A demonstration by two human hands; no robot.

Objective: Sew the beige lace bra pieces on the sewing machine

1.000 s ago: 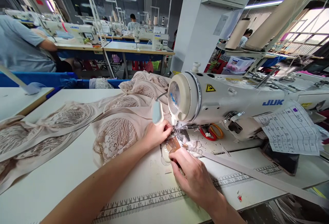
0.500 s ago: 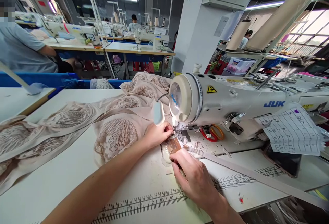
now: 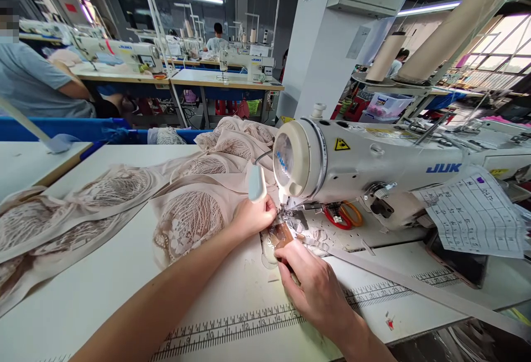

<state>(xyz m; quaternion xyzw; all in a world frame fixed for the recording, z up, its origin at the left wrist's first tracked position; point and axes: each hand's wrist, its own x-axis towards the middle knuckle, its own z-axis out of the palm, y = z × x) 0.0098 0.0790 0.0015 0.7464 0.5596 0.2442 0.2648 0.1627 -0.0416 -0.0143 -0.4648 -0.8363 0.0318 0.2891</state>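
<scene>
Close to the needle area of a white JUKI sewing machine (image 3: 357,157), my left hand (image 3: 254,217) is closed in a pinch; what its fingertips hold is too small to make out. My right hand (image 3: 313,279) curls shut at the near side of a brown plate (image 3: 284,235) beside the presser foot (image 3: 287,215). Something small and dark shows inside its curled fingers, mostly hidden. Beige lace bras (image 3: 188,221) lie heaped behind and left of my left hand. A beige strip of elastic (image 3: 385,273) runs from the plate area toward the lower right.
Red-handled scissors (image 3: 335,216) and an orange ring (image 3: 352,214) lie under the machine arm. A small lamp (image 3: 256,184) hangs over my left hand. Written paper sheets (image 3: 473,212) overhang a dark flat device (image 3: 456,259). A printed ruler (image 3: 232,331) crosses the table front. A co-worker (image 3: 37,79) sits at left.
My left hand has shifted very slightly left at the needle area. My right hand stays almost in place. The co-worker's arm at left has moved a little.
</scene>
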